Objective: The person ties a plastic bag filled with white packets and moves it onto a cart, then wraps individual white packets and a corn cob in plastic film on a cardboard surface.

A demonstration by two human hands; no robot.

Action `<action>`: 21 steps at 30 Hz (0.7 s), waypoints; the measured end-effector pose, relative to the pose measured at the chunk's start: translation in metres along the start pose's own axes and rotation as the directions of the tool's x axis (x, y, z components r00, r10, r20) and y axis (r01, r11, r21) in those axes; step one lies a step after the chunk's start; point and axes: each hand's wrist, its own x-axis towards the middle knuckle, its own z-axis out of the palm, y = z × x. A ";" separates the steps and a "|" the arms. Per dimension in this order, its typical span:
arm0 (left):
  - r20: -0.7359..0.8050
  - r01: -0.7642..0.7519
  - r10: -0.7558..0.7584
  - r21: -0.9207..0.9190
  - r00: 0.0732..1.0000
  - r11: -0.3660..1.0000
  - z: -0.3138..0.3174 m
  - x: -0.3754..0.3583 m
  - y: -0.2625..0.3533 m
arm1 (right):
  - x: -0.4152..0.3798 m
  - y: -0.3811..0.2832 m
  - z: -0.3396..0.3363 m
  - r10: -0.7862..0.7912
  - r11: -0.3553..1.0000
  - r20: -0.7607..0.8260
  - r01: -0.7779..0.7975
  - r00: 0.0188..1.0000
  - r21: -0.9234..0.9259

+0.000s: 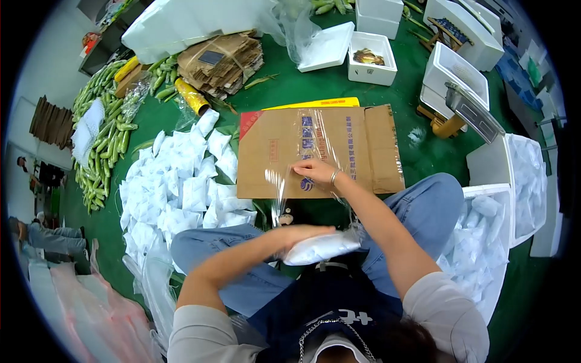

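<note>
My right hand (316, 171), a bracelet at its wrist, is above the flattened cardboard box (260, 151). Its fingers are closed in a pinch on clear plastic film (281, 193) that stretches down toward my lap. Close to my body, my left hand (305, 235) lies against a plump white packet (324, 247), which it seems to hold; motion blurs it and its fingers are partly hidden. The packet is over my lap, between my bent legs. To my left, many similar white packets (169, 175) are heaped on the floor.
A foam box (484, 242) of white packets stands by my right knee. Foam boxes (370, 75) and a scale (475, 112) are farther off. Stacked cardboard (221, 63) and piled green corn ears (106, 145) lie at the left. Plastic bags (91, 290) cover the near-left floor.
</note>
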 end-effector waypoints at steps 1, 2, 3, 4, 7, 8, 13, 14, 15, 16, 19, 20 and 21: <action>0.127 0.000 0.016 -0.124 0.992 0.992 0.017 -0.001 -0.024 | 0.001 -0.001 0.001 0.002 1.000 -0.016 -0.001 1.000 0.007; 0.162 0.022 -0.028 0.036 0.986 0.999 0.030 -0.002 -0.040 | -0.003 -0.009 0.001 -0.013 1.000 -0.002 0.013 1.000 -0.001; 0.178 0.051 -0.104 0.278 0.978 0.959 0.042 -0.008 -0.052 | -0.009 -0.020 0.004 0.066 0.995 -0.060 -0.062 0.996 0.072; 0.184 0.080 -0.189 0.477 0.965 0.875 0.048 -0.018 -0.056 | -0.013 -0.028 0.008 0.144 0.982 -0.097 -0.129 0.985 0.141; 0.176 0.081 -0.279 0.696 0.944 0.714 0.062 -0.046 -0.061 | -0.035 -0.048 0.027 -0.268 0.642 -0.004 0.176 0.963 -0.747; 0.192 0.053 -0.248 0.681 0.950 0.730 0.062 -0.050 -0.058 | -0.048 -0.064 0.033 -0.294 0.444 0.075 0.205 0.953 -0.872; 0.150 -0.363 0.394 -0.196 0.907 0.911 0.022 -0.029 -0.068 | -0.137 -0.161 0.064 -0.163 0.986 0.064 0.160 0.985 0.050; -0.002 -0.434 0.480 -0.429 0.877 0.792 0.017 -0.023 -0.063 | -0.154 -0.171 0.067 -0.155 0.942 0.122 0.110 0.980 0.316; 0.127 -0.401 0.532 -0.521 0.837 0.754 0.012 -0.021 -0.053 | -0.164 -0.173 0.078 -0.148 0.950 -0.064 0.160 0.987 0.268; 0.248 -0.345 0.583 -0.607 0.774 0.716 0.006 -0.028 -0.046 | -0.174 -0.170 0.088 -0.141 0.957 -0.249 0.196 0.958 0.215; -0.125 -0.517 0.562 -0.589 0.818 0.621 0.035 -0.053 -0.018 | -0.175 -0.133 0.066 -0.044 0.918 -0.476 0.223 0.878 0.327; -0.327 -0.616 0.530 -0.530 0.783 0.583 0.043 -0.054 -0.011 | -0.169 -0.104 0.046 -0.032 0.880 -0.479 0.252 0.877 0.402; -0.331 -0.731 0.658 -0.413 0.676 0.544 0.057 -0.091 -0.007 | -0.159 -0.106 0.049 -0.045 0.878 -0.478 0.263 0.877 0.400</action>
